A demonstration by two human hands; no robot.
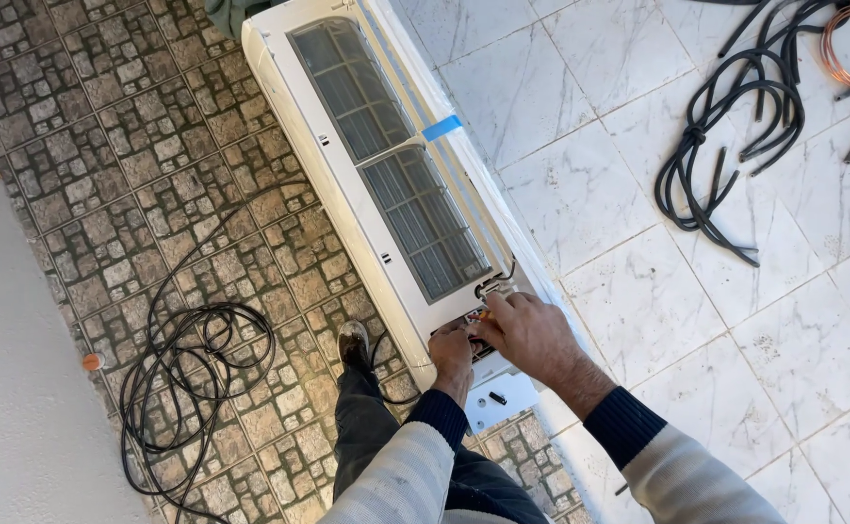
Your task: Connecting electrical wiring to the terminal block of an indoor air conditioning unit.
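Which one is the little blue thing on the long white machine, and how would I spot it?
Find the long white air conditioner unit lying on the floor where the stone-pattern tiles meet the white marble tiles. Halfway along its right edge, beside the two grey mesh filter panels, sits a small strip of blue tape. It is the only blue patch on the white casing.

Both forearms extended forward, left hand (451,351) fisted, right hand (532,332) beside it, fingers (496,312) curled downward

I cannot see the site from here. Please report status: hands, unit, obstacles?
Both hands at the AC unit's near end: left hand and right hand close together, an orange-tipped tool between them. Black cable coiled on floor beside the foot.
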